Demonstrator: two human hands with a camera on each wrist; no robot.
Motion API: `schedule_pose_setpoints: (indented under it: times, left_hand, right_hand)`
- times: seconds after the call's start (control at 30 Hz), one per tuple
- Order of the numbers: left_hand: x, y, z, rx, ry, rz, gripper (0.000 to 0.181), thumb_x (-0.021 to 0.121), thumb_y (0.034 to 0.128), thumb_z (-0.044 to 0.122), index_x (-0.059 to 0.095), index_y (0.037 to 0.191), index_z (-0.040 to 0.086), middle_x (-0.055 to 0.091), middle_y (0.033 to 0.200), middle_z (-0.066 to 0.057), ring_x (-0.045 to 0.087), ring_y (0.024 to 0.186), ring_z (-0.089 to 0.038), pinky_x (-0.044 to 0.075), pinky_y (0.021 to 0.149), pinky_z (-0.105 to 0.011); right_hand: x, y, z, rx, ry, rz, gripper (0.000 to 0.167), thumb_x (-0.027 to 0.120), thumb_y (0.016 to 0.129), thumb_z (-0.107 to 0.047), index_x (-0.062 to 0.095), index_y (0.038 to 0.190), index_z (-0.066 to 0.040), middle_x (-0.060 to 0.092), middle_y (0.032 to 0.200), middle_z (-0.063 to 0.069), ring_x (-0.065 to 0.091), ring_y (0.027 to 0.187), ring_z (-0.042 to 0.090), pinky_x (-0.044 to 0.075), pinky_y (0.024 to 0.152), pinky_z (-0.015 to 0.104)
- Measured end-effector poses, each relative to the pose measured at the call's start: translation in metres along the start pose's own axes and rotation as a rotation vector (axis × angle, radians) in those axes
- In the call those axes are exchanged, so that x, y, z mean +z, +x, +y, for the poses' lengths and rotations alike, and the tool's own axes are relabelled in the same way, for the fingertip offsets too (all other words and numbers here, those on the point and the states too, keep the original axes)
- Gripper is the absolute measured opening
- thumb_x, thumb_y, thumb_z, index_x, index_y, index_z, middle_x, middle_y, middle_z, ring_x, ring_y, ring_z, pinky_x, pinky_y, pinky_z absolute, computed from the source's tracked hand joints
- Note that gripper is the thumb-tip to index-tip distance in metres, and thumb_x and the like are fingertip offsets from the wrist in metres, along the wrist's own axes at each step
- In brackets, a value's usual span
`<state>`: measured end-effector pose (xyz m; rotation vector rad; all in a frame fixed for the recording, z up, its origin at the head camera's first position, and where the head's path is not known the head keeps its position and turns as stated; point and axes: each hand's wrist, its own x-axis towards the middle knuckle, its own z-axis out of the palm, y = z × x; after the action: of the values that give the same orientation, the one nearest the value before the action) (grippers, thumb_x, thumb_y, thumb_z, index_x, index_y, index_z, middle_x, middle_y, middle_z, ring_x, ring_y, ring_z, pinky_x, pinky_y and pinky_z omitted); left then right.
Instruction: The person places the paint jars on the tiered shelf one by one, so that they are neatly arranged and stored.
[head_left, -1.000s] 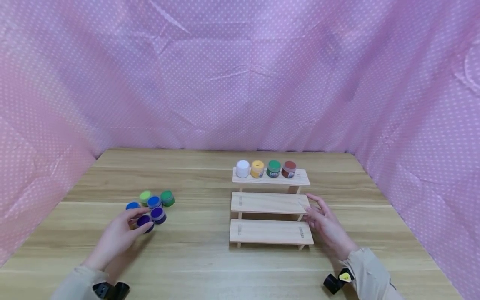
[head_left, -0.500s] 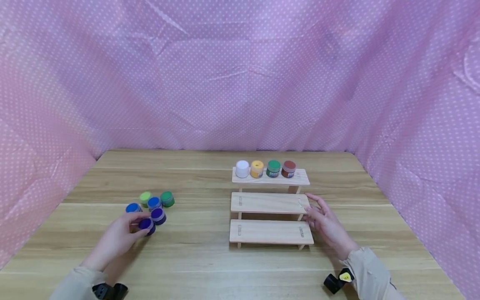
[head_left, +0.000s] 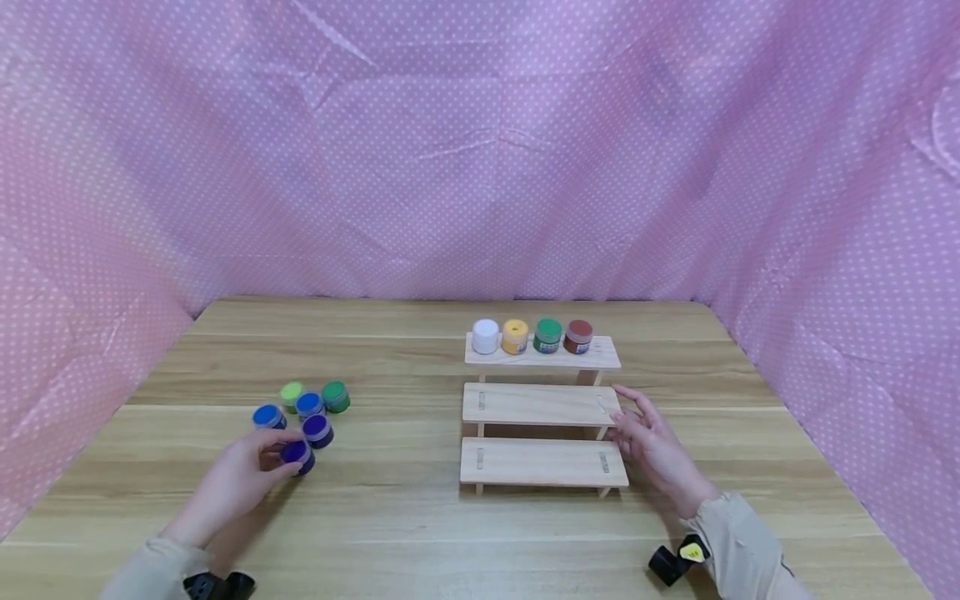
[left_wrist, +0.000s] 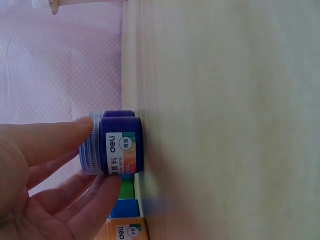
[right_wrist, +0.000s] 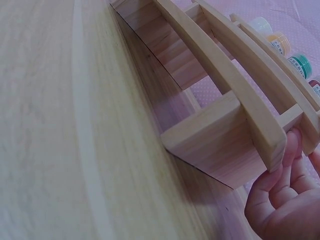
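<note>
A dark purple paint jar point(head_left: 297, 457) is pinched between the thumb and fingers of my left hand point(head_left: 236, 479), beside a second purple jar point(head_left: 318, 432). In the left wrist view the held jar point(left_wrist: 120, 145) stays upright, its base at or very near the tabletop, and my left hand point(left_wrist: 55, 185) grips its sides. My right hand point(head_left: 660, 454) holds the right end of a three-tier wooden rack point(head_left: 536, 404). Seen from the right wrist, the fingers of that hand point(right_wrist: 287, 200) lie around the shelf ends point(right_wrist: 270, 140).
Two blue jars point(head_left: 268, 417) point(head_left: 309, 405), a light green jar point(head_left: 291, 395) and a green jar point(head_left: 336, 397) stand behind the purple ones. White, yellow, green and brown jars point(head_left: 578, 337) line the top shelf. An orange jar point(left_wrist: 131, 230) shows in the left wrist view.
My left hand and the purple jar have shifted slightly right and toward the front edge, showing more of the left blue jar. My right hand and the rack have stayed in place.
</note>
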<state>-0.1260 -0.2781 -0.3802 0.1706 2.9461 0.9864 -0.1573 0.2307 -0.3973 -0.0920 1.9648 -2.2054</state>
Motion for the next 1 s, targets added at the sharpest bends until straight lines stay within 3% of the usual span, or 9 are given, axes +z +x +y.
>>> schedule_pose_setpoints:
  times: [0.13, 0.4, 0.6, 0.83, 1.0]
  left_hand:
    - [-0.0001, -0.0017, 0.0016, -0.026, 0.006, -0.017, 0.034, 0.072, 0.0816, 0.008, 0.064, 0.114, 0.0, 0.066, 0.105, -0.016, 0.064, 0.087, -0.022, 0.057, 0.07, -0.034]
    - [-0.0006, -0.0029, 0.0029, -0.082, -0.018, -0.088, 0.034, 0.072, 0.0828, 0.011, 0.063, 0.115, 0.003, 0.065, 0.11, -0.016, 0.062, 0.093, -0.024, 0.055, 0.078, -0.043]
    - [0.001, -0.0009, 0.0017, -0.042, -0.062, -0.11, 0.031, 0.068, 0.0836, 0.004, 0.062, 0.114, 0.002, 0.065, 0.112, -0.016, 0.064, 0.099, -0.029, 0.056, 0.081, -0.039]
    - [0.0003, 0.0024, 0.0014, -0.028, -0.074, -0.123, 0.03, 0.064, 0.0882, 0.007, 0.059, 0.118, 0.001, 0.062, 0.116, -0.023, 0.064, 0.1, -0.033, 0.056, 0.082, -0.042]
    - [0.0017, 0.0019, -0.0004, -0.04, -0.074, -0.117, 0.031, 0.064, 0.0885, 0.007, 0.059, 0.118, 0.0, 0.063, 0.115, -0.023, 0.065, 0.097, -0.031, 0.057, 0.077, -0.038]
  right_hand:
    - [0.0003, -0.0012, 0.0004, -0.012, 0.028, -0.009, 0.034, 0.048, 0.098, -0.008, 0.045, 0.12, -0.033, 0.064, 0.095, -0.011, 0.059, 0.081, 0.003, 0.051, 0.075, 0.016]
    - [0.001, -0.0017, 0.0005, -0.024, 0.021, -0.005, 0.032, 0.048, 0.098, -0.009, 0.045, 0.122, -0.03, 0.063, 0.094, -0.01, 0.059, 0.08, 0.003, 0.051, 0.075, 0.016]
    - [0.0015, -0.0013, -0.0004, -0.018, 0.019, -0.003, 0.032, 0.048, 0.098, -0.011, 0.04, 0.128, -0.022, 0.065, 0.095, -0.01, 0.059, 0.081, 0.003, 0.05, 0.076, 0.016]
    - [0.0002, 0.0, -0.0016, -0.032, 0.035, -0.027, 0.033, 0.047, 0.099, -0.008, 0.045, 0.119, -0.034, 0.065, 0.092, -0.011, 0.06, 0.078, 0.003, 0.05, 0.072, 0.015]
    - [0.0004, -0.0009, -0.0003, -0.041, 0.062, -0.039, 0.034, 0.046, 0.098, -0.006, 0.048, 0.117, -0.035, 0.066, 0.091, -0.011, 0.059, 0.076, 0.004, 0.049, 0.069, 0.015]
